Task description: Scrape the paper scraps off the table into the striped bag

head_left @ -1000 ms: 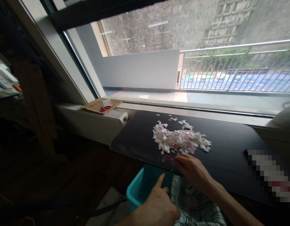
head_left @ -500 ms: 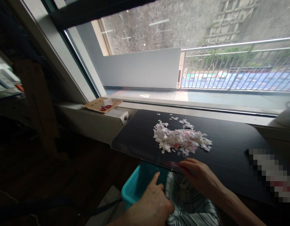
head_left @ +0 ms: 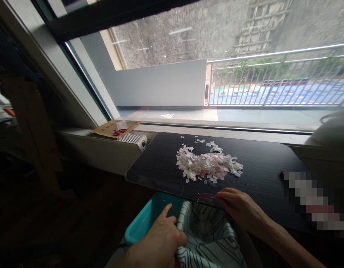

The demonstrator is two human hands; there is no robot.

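Observation:
My left hand (head_left: pixel 163 234) is at the seam between a teal plastic bin (head_left: pixel 135 227) and a basket with a white-and-black striped cloth lining (head_left: pixel 208 247). Its index finger stretches over the teal bin, while the thumb side closes on the striped rim. At the table's front edge, my right hand (head_left: pixel 239 204) pinches a thin, see-through pinkish plastic piece (head_left: pixel 208 198); its exact kind is unclear. Beyond it a heap of small white and pink paper scraps (head_left: pixel 207 163) lies on the black table (head_left: pixel 261 163). Some pale bits show dimly inside the striped basket.
Red-handled scissors (head_left: pixel 120 131) lie on a brown paper envelope (head_left: pixel 104 130) on the sill, beside a white radiator (head_left: pixel 132 140). A blurred-out object (head_left: pixel 311 201) rests at the table's right. The window and railing (head_left: pixel 272 82) stand behind.
The whole view has shifted, so the table and scraps appear further left. The left hand and both containers sit lower left, exposing more of the striped basket. The right hand still pinches the plastic piece.

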